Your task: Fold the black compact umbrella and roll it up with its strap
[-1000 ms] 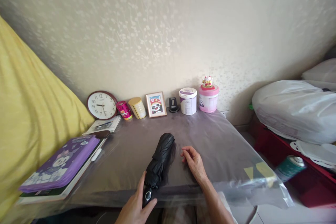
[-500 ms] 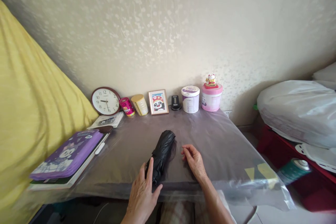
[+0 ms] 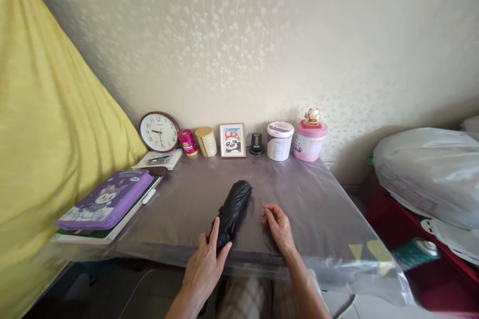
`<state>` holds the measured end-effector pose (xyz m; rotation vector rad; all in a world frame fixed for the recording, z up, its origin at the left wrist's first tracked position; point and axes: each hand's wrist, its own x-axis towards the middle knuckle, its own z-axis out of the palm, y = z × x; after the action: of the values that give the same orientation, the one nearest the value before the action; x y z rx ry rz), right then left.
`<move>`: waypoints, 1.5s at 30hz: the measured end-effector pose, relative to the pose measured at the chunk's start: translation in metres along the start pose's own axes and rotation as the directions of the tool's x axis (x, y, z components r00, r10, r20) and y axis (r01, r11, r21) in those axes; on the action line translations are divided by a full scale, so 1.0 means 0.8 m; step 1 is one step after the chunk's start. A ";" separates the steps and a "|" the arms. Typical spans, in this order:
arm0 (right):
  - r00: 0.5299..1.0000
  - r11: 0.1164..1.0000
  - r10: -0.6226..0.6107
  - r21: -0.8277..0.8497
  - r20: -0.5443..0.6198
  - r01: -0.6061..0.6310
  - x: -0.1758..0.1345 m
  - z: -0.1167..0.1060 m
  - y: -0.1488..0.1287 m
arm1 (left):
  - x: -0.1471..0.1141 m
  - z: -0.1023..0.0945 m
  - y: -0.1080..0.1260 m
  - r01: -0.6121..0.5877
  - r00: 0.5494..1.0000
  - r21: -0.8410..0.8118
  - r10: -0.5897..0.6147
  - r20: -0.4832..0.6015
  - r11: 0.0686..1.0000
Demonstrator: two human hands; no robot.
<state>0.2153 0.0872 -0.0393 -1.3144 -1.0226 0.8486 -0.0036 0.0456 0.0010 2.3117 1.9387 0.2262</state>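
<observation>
A folded black umbrella (image 3: 236,205) lies at a slant on the plastic-covered table (image 3: 179,209), its far end toward the right. My left hand (image 3: 205,265) is closed around the near end, with the forefinger along its left side and the thumb by its right; the other fingertips are partly hidden. To the right of the umbrella, apart from it, my right hand (image 3: 279,229) rests just over the table. Its fingers are loosely bent and nothing shows between them.
Along the wall stand a clock (image 3: 159,131), a pink can (image 3: 187,142), a yellow-lidded jar (image 3: 206,141), a panda picture frame (image 3: 232,140), a small black device (image 3: 256,143) and two tubs, one topped by a cat figurine (image 3: 312,117). A purple case (image 3: 107,199) lies on books at left.
The view has shifted a little, so the objects sit slightly further right. My left hand stays at the umbrella's near end, its thumb closer in. My right hand keeps almost the same pose.
</observation>
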 end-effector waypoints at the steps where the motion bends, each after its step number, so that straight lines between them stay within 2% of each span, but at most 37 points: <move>1: 1.000 1.000 0.003 -0.004 -0.001 -0.003 0.000 0.000 -0.001 | 0.000 -0.001 0.000 0.025 0.999 -0.012 -0.025 0.024 1.000; 7: 1.000 0.998 -0.010 -0.058 0.004 0.010 -0.002 0.000 -0.007 | 0.004 -0.003 -0.001 0.046 0.992 -0.115 -0.032 0.120 0.992; 15: 1.000 0.998 0.029 -0.062 0.008 -0.029 0.005 0.002 -0.011 | 0.003 -0.002 0.006 0.040 0.995 -0.003 -0.040 0.089 0.999; 17: 0.999 0.996 0.012 -0.090 0.040 -0.008 0.009 0.011 -0.023 | 0.004 -0.002 0.007 0.038 0.995 0.007 -0.038 0.089 0.999; 19: 0.992 0.985 -0.054 -0.157 0.118 0.072 0.012 0.027 -0.040 | 0.004 -0.002 0.007 0.037 0.996 -0.002 -0.037 0.086 0.999; 22: 0.934 0.918 -0.207 -0.271 0.291 0.288 0.016 0.060 -0.066 | 0.004 0.000 0.006 0.056 0.995 -0.035 -0.053 0.087 0.998; 25: 0.823 0.777 -0.316 -0.369 0.471 0.509 0.020 0.092 -0.084 | 0.004 0.001 0.005 0.075 0.993 -0.078 -0.068 0.095 0.994; 27: 0.762 0.672 -0.302 -0.439 0.573 0.597 0.023 0.108 -0.091 | 0.005 0.000 0.005 0.078 0.993 -0.104 -0.068 0.099 0.992; 30: 0.712 0.534 -0.204 -0.533 0.672 0.656 0.025 0.120 -0.097 | 0.005 -0.001 0.005 0.091 0.990 -0.130 -0.076 0.118 0.987; 33: 0.704 0.479 -0.140 -0.575 0.696 0.664 0.026 0.123 -0.102 | 0.006 -0.003 0.004 0.096 0.989 -0.142 -0.079 0.125 0.985; 38: 0.730 0.474 -0.122 -0.607 0.672 0.638 0.027 0.125 -0.107 | 0.006 -0.006 0.004 0.067 0.989 -0.111 -0.051 0.136 0.992; 42: 0.711 0.433 -0.091 -0.615 0.698 0.659 0.030 0.128 -0.105 | 0.006 -0.007 0.005 0.058 0.990 -0.093 -0.045 0.130 0.994; 45: 0.716 0.475 -0.081 -0.604 0.694 0.640 0.033 0.129 -0.102 | 0.006 -0.006 0.004 0.055 0.990 -0.098 -0.042 0.137 0.994</move>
<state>0.1230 0.1405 0.0417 -1.4777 -2.3608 0.3675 -0.0007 0.0495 0.0069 2.1544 1.8710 0.1560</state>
